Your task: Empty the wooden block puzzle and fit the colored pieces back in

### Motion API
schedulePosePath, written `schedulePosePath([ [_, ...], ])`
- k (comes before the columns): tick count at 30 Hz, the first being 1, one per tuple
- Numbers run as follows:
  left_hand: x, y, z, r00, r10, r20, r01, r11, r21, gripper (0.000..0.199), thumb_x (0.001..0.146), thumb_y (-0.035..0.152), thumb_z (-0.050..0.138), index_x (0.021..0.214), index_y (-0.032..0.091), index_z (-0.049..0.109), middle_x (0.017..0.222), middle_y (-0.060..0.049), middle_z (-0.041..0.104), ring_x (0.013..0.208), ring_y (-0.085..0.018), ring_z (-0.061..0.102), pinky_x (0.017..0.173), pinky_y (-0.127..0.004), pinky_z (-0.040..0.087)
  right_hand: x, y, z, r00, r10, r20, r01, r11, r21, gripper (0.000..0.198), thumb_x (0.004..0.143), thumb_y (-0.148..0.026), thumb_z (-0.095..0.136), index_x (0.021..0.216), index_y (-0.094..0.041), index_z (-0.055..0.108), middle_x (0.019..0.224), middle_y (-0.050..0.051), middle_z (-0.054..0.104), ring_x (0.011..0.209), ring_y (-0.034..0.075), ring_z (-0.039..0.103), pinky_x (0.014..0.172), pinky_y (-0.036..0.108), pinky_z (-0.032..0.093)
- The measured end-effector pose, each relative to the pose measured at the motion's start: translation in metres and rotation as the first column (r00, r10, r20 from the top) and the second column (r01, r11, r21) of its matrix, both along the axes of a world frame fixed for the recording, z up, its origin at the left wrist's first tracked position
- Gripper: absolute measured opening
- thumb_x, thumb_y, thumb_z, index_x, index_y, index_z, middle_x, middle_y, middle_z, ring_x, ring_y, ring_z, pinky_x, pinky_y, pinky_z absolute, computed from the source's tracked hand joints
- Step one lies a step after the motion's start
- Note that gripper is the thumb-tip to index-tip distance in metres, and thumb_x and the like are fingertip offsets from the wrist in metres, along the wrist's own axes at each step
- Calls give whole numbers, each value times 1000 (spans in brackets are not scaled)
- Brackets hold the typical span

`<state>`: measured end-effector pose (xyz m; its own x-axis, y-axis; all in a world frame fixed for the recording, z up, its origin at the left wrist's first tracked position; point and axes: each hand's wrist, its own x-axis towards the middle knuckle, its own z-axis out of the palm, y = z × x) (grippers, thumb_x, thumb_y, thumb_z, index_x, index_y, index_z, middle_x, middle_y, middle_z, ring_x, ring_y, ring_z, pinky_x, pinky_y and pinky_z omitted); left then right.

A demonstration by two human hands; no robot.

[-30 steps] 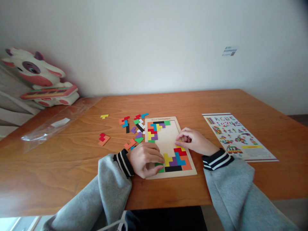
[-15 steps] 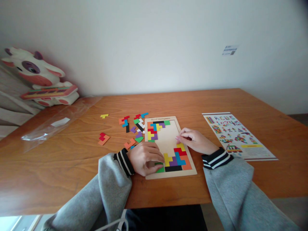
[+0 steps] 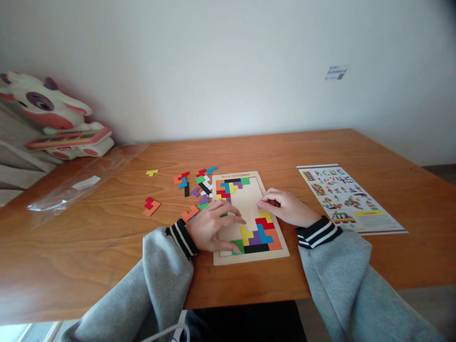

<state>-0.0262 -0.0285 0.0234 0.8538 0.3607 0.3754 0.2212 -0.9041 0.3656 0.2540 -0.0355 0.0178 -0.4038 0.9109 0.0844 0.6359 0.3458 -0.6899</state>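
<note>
A wooden puzzle board [image 3: 249,202] lies on the table, with coloured block pieces set along its top, left and lower right. My left hand [image 3: 215,225] reaches over the board's left side, thumb and fingers spread. Its thumb tip touches or hovers by a green piece [image 3: 238,246] in the bottom row, left of a black piece [image 3: 256,248]. My right hand [image 3: 288,206] rests at the board's right edge, just above a yellow piece [image 3: 265,217]. Its thumb and fingertips are pressed together; anything between them is hidden. Part of the left column is covered by my left hand.
Loose puzzle pieces [image 3: 183,182] lie scattered left of the board. A printed pattern sheet [image 3: 351,199] is on the right. At the far left are a clear plastic bag [image 3: 85,183] and a cow-shaped toy keyboard [image 3: 67,118]. A wall stands behind the table [image 3: 107,256].
My left hand has opened, its fingers lifting away from the thumb and exposing more of the green piece. My right hand keeps its pinch near the board's edge. The view has shifted slightly.
</note>
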Motion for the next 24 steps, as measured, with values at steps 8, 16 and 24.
schedulePosePath([
  [8, 2, -1, -2, 999, 36, -18, -36, 999, 30, 61, 74, 64, 73, 115, 20, 63, 115, -12, 64, 106, -28, 58, 94, -41, 45, 0, 0, 1, 1000, -6, 7, 6, 1000, -3, 39, 94, -49, 51, 81, -19, 70, 78, 4, 58, 68, 15, 53, 61, 30, 41],
  [16, 2, -2, -2, 999, 46, -13, -45, 997, 67, 61, 74, 66, 70, 114, 20, 64, 113, -12, 65, 104, -28, 59, 90, -41, 45, 1, 0, -3, 999, -49, -23, 49, 999, -7, 34, 94, -49, 51, 94, -19, 69, 80, 4, 63, 68, 16, 55, 62, 29, 42],
  [24, -11, 13, -2, 932, 342, 116, -357, 922, 152, 20, 95, 30, 54, 107, 19, 66, 105, -9, 68, 97, -23, 60, 90, -40, 48, 0, 0, -7, 991, -107, -83, 105, 994, -18, 30, 93, -45, 53, 97, -19, 67, 83, 5, 68, 70, 16, 58, 63, 29, 46],
])
